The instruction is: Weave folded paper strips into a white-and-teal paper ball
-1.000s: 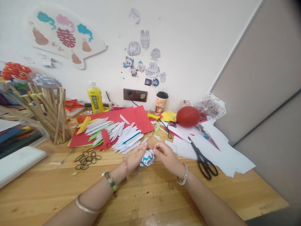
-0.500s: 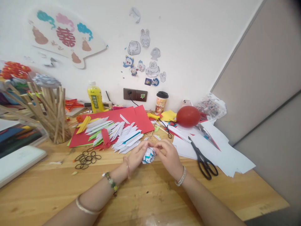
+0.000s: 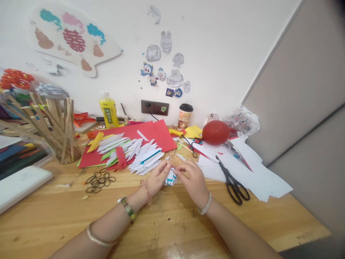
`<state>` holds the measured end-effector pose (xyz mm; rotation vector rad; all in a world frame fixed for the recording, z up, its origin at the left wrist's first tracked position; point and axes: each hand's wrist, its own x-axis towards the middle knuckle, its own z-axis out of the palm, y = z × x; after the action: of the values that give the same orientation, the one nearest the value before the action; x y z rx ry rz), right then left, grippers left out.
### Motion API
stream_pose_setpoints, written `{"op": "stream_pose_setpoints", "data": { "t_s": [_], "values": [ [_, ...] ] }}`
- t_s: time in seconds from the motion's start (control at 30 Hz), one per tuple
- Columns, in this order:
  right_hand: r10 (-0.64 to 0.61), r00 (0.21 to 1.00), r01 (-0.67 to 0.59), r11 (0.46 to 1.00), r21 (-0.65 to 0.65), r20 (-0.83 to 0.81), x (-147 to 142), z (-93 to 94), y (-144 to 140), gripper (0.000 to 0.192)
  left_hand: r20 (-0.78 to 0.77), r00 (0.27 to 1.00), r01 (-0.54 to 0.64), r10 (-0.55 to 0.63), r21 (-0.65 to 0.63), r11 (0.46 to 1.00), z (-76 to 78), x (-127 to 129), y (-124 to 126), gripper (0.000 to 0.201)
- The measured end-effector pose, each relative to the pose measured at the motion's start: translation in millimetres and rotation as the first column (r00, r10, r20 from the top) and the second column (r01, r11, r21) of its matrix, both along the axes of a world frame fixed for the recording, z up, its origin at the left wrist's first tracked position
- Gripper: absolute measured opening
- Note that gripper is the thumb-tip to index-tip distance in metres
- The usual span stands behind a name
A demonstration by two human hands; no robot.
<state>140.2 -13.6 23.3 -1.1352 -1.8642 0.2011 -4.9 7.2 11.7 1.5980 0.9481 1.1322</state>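
Observation:
Between my hands, low over the wooden table, is a small folded-paper piece in white and blue, made of many pointed folds. My left hand is closed around its left and far side, the fingertips partly hidden behind it. At its upper right edge, my right hand pinches with thumb and forefinger. Just beyond my left hand lies a pile of folded white paper strips, some edged in blue. Black rubber bands are scattered to the left of my left wrist.
Black scissors rest on white paper sheets at right. A red balloon, a lidded cup and a yellow bottle stand along the wall. Wooden sticks fill a container at left, behind a white case.
My left hand has turned slightly, its thumb now lying over the paper piece and covering more of it. My right hand keeps its pinch at the edge, hardly moved.

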Motion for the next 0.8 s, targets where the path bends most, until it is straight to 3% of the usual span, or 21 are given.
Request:
{"op": "stream_pose_setpoints", "data": {
  "t_s": [0.5, 0.8],
  "values": [
    [-0.039, 0.989, 0.014, 0.986, 0.168, 0.144, -2.6, -3.3, -2.4, 0.017, 0.028, 1.0, -0.01, 0.009, 0.022, 1.0, -2.5, -0.5, 1.0, 0.028],
    [-0.119, 0.95, 0.016, 0.942, 0.334, 0.29, -0.3, -4.7, -2.5, 0.016, 0.031, 0.999, -0.013, 0.011, 0.042, 0.999, -2.2, 0.0, 1.1, 0.029]
  ]
}}
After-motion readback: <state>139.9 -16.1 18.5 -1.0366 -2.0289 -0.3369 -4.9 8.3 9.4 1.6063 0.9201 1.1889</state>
